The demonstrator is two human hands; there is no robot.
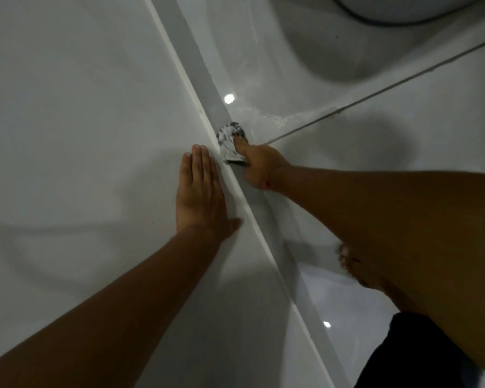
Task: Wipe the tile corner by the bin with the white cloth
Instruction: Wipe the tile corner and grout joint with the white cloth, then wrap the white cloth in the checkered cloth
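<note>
Crumpled and smudged grey, the white cloth is bunched under the right hand, whose fingers close around it and press it where the skirting strip meets the glossy floor tile. Its long axis runs along the strip (up and away). Flat and fully open, the left hand rests on the smooth wall tile, holding nothing.

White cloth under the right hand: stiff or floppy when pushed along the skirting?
Likely floppy: the crumpled white cloth bunches in folds under the right hand. Probably light. It may slide easily, since the glossy floor tile reflects lights.
</note>
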